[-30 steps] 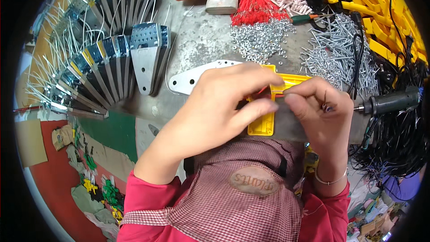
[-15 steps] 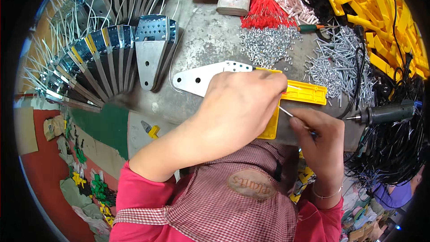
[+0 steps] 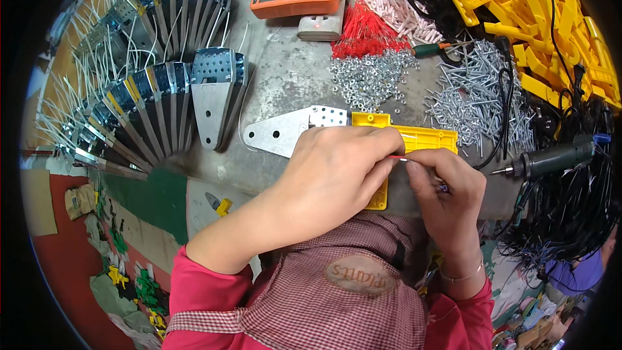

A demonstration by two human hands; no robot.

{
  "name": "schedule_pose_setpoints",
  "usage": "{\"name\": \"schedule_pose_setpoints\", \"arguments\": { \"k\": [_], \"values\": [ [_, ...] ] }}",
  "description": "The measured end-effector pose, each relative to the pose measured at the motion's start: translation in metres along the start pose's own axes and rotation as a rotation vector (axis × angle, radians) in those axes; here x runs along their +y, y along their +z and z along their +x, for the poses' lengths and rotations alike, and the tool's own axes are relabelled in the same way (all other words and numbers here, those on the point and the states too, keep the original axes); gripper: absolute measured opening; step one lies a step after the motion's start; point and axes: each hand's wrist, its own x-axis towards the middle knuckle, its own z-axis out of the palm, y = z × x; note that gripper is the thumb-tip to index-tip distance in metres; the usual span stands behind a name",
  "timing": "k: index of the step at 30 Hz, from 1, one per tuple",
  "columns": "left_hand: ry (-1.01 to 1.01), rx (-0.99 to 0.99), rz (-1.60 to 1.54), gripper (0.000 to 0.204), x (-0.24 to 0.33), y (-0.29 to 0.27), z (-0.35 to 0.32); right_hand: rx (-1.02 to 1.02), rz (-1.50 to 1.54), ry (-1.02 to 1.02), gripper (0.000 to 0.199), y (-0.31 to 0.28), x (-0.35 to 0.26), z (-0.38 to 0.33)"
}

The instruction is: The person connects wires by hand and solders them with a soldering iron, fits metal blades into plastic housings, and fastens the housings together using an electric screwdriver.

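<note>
Thin red strand (image 3: pixel 394 157): right hand (image 3: pixel 451 186) pinching end; left hand (image 3: pixel 342 167) closure hidden. Uneven pull could snag strand on yellow housing (image 3: pixel 429 138).

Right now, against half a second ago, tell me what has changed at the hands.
The right hand has moved in toward the left hand; their fingertips nearly meet, with a thin red lead and short white piece showing there. Before, a longer white stretch showed. No clear release. The yellow frame and metal plate stay side by side.
</note>
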Motion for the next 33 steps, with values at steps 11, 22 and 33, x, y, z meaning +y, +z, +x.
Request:
{"name": "schedule_pose_setpoints", "arguments": {
  "k": [11,22,33],
  "values": [
    [0.090,0.108,-0.070,0.011,-0.005,-0.001,0.002,0.023,0.641,0.260,0.010,0.014,0.019,-0.004],
    [-0.052,0.121,-0.276,0.012,-0.012,-0.005,0.001,0.023,0.831,0.361,0.016,0.018,0.009,-0.003],
    [0.045,0.170,-0.207,0.014,-0.009,-0.003,0.000,-0.006,0.494,0.252,0.004,0.008,0.003,0.011]
  ]
}}
